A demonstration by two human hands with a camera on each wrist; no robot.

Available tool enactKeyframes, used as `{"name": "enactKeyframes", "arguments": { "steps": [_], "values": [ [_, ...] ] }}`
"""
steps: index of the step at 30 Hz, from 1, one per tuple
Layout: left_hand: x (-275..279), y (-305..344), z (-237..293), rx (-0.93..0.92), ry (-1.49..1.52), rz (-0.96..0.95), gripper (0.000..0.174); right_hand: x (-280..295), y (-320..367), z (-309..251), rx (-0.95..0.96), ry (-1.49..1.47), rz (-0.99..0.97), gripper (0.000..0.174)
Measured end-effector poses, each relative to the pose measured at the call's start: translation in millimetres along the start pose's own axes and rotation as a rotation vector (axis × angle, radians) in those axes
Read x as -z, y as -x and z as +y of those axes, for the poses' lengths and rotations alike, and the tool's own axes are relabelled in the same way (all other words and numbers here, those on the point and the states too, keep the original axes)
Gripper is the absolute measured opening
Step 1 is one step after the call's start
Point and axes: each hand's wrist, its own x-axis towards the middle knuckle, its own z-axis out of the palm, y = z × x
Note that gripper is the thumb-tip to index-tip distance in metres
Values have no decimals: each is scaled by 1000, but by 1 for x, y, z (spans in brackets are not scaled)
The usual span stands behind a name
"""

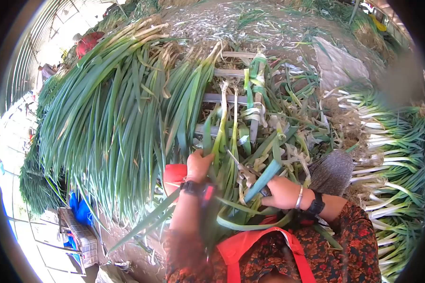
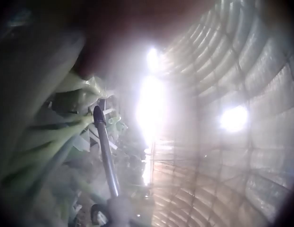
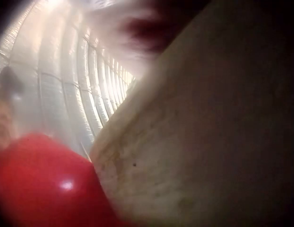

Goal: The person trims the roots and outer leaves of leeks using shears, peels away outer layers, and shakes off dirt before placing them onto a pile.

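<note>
In the head view my left hand [image 1: 199, 162] grips green onions, their leaves trailing below it. Two pale stalks [image 1: 223, 111] stand up beside that hand, root ends away from me. My right hand [image 1: 283, 192] holds an air blow gun [image 1: 244, 174], its thin tube aimed toward the stalks. The left wrist view shows the blow gun's metal tube [image 2: 108, 158] with a dark tip, close to onion leaves [image 2: 47, 142]. Much of the blow gun's handle is hidden by my right hand. Blurred skin fills much of the right wrist view.
A big heap of green onions [image 1: 108, 104] lies at left. Cleaned onions with white stems [image 1: 378, 137] are lined up at right. Ahead stands a slatted frame [image 1: 229, 73] with a post wrapped in green strips [image 1: 257, 78]. Peeled leaf scraps [image 1: 293, 99] litter the ground.
</note>
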Motion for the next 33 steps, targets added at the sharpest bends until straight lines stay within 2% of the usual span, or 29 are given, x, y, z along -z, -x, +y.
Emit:
{"name": "enactKeyframes", "arguments": {
  "steps": [3, 4, 7, 8, 9, 11, 13, 15, 17, 18, 19, 21, 24, 25, 27, 28, 31, 32, 33],
  "values": [
    [-2, 7, 6, 22, -248, 41, 37, -1, -22, 9, 61, 40, 50, 52],
    [2, 12, 18, 27, -233, 19, 39, 2, -30, 3, 53, -22, 74, 51],
    [1, 13, 16, 32, -308, 42, 38, 4, -59, 12, -48, 20, 37, 45],
    [2, 14, 17, 44, -315, 39, 38, 7, -73, 13, -149, 112, -18, 39],
    [3, 16, 22, 56, -322, 36, 37, 16, -83, 2, -131, 130, 1, 36],
    [2, 17, 23, 77, -335, 41, 38, 14, -113, 22, -76, 129, 119, 31],
    [0, 15, 18, 96, -353, 57, 39, 20, -154, 40, -265, 239, 106, 28],
    [2, 15, 12, 88, -330, 12, 40, 38, -177, 38, -461, 185, 181, 29],
    [4, 18, 5, 17, -340, 5, 39, 35, -181, 57, -342, 248, 290, 30],
    [5, 16, 20, 142, -388, -22, 37, 31, -172, 61, -304, 210, 265, 31],
    [5, 18, 21, 125, -370, -27, 37, 37, -152, 33, -355, 225, 145, 34],
    [7, 20, 19, 87, -340, -32, 36, 38, -120, 4, -261, 295, 37, 35],
    [4, 15, 9, 81, -300, -32, 41, 16, -126, 43, 79, 144, 222, 34],
    [5, 16, 7, 71, -286, -28, 42, 15, -151, 70, -64, 289, 133, 30],
    [9, 19, 11, 67, -307, -48, 43, 38, -174, 54, -361, 239, 196, 29],
    [11, 20, 13, 65, -314, -52, 44, 43, -179, 43, -323, 302, 291, 29],
    [22, 31, 24, 71, -387, -57, 43, 38, -138, 31, 74, 196, 232, 35],
    [26, 31, 21, 68, -345, -134, 43, 46, -134, 28, -210, 340, 13, 44],
    [26, 37, 18, 62, -354, -130, 44, 47, -129, 40, -243, 329, 81, 46]
  ]
}}
